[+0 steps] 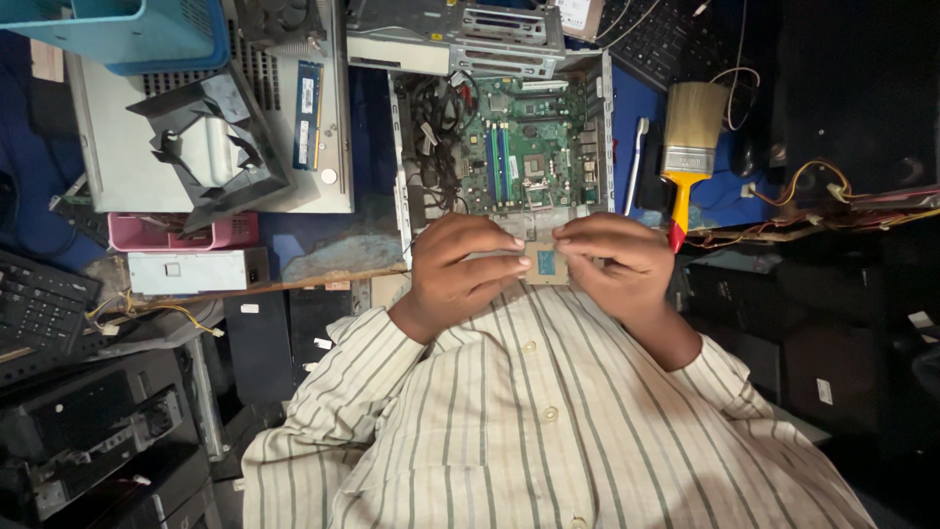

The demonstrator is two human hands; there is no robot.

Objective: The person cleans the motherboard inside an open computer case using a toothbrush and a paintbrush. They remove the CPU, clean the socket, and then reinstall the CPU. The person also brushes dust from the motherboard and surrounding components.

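Head view: a small square processor chip [544, 263], tan at the edges with a blue-green centre, is held between both hands close to the striped shirt [529, 421]. The left hand [460, 269] is curled, its fingertips [511, 263] pressed against the chip's left edge. The right hand [617, 263] is likewise folded, its fingertips [566, 240] pinched on the chip's right and upper edge. Both hands are thus clamped on the chip, which is kept roughly flat and facing upward, just in front of the open computer case [504, 137].

Inside that case a green motherboard [534, 157] is seen, with blue memory slots [497, 155] and a silver socket [536, 167] near its middle; a bundle of black cables [431, 118] is gathered at its left side. A wide paintbrush [690, 147] with a yellow handle and red tip is laid on the blue bench [636, 108], just right of the case, with a white pen-like tool [636, 167] between brush and case.

To the left, a second grey computer case [211, 137] is placed, on which a black plastic fan shroud [211, 147] and a blue memory stick [307, 103] are rested. A pink tray [181, 233] and a grey drive unit [196, 271] are found below it. A black keyboard [39, 309] is visible at the far left edge.
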